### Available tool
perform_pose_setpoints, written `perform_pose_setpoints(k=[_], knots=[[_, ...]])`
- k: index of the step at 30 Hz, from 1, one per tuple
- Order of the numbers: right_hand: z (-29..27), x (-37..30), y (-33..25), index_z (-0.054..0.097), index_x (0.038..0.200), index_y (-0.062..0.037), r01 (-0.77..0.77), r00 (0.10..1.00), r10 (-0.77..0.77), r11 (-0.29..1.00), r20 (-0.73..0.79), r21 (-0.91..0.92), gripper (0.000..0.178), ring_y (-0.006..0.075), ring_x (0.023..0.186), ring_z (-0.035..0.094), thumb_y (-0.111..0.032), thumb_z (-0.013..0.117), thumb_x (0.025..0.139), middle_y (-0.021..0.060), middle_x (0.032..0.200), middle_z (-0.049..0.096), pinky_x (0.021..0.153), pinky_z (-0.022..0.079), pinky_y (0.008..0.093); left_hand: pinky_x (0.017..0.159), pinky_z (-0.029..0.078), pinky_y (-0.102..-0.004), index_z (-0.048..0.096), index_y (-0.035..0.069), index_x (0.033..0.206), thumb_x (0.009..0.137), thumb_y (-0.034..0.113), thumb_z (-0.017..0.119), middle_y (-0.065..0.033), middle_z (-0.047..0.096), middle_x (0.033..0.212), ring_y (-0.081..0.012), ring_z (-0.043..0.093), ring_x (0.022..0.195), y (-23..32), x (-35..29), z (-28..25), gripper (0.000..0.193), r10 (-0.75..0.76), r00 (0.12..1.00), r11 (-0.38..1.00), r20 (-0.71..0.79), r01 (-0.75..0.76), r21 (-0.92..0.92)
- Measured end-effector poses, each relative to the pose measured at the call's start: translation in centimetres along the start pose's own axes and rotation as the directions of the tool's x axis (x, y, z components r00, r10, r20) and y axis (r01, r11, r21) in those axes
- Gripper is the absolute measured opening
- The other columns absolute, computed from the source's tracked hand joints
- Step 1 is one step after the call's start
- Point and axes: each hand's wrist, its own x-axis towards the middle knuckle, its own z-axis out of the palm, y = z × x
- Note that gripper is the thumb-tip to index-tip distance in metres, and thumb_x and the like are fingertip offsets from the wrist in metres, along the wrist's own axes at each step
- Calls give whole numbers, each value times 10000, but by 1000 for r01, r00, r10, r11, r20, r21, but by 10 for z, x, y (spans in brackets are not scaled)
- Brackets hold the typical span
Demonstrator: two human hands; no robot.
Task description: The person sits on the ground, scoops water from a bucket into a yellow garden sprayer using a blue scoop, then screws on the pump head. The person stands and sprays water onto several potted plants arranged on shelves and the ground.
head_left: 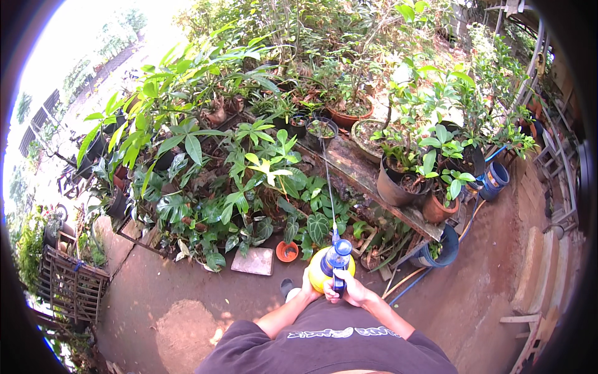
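Note:
Close to my body I hold a yellow pump sprayer (316, 269) with a blue top and handle. My left hand (306, 289) is wrapped around the left side of its yellow tank. My right hand (354, 289) grips the blue handle, fingers closed around it. From the sprayer's nozzle (336, 233) a thin pale line runs away toward the potted plants; I cannot tell whether it is a wand or a water jet. Its far end meets a small dark pot (321, 129) with low green growth. Broad-leaved plants (317, 228) grow just beyond the sprayer.
A weathered bench (358, 177) carries several pots, including a large dark pot (398, 184) and a terracotta pot (438, 209). On the ground are a blue bucket (443, 249), hoses (408, 283), a small orange pot (287, 252) and a flat stone block (253, 261). Wooden planks (536, 268) stand at right.

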Motion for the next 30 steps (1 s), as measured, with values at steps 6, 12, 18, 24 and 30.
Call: perform_pose_setpoints(k=[6,12,18,24,30], knots=[[1,-3,0,442,643,-83,5,999,-5,1000,-32,16,600,123,588,406,-606,268,882,-10,597,412,577,324,245,829,504,-449,301,154,1415,871,621,163,-141,391,1394,-334,492,1155,-1,2,2,730,-30,1000,999,-4,30,-16],[-1,-2,0,434,629,-90,-6,999,7,1000,-40,16,615,124,580,400,-621,250,881,-13,584,404,579,325,248,825,500,-460,292,159,1417,868,616,169,-142,393,1392,-330,487,1163,0,1,2,724,-26,999,1000,32,27,-13],[-1,-2,-3,426,620,-97,-18,999,18,1000,-38,18,614,125,570,400,-621,239,880,-14,576,400,578,329,255,642,530,-384,304,150,1409,864,620,171,-133,446,1341,-266,571,1001,-2,1,-1,731,-22,999,999,33,23,-27],[0,-1,-7,429,622,-96,-28,998,29,1000,-57,14,605,125,570,403,-612,249,882,-12,577,402,571,331,256,516,511,-326,313,139,1400,858,633,169,-129,487,1291,-235,601,831,-1,2,5,748,-49,998,992,-47,44,-116],[2,-3,-10,432,620,-93,-30,999,30,1000,-21,1,603,123,571,396,-604,256,887,-9,582,402,581,334,252,699,527,-397,319,141,1401,856,642,171,-139,461,1327,-298,553,1045,-4,7,-8,755,-17,1000,999,-17,16,-43]])
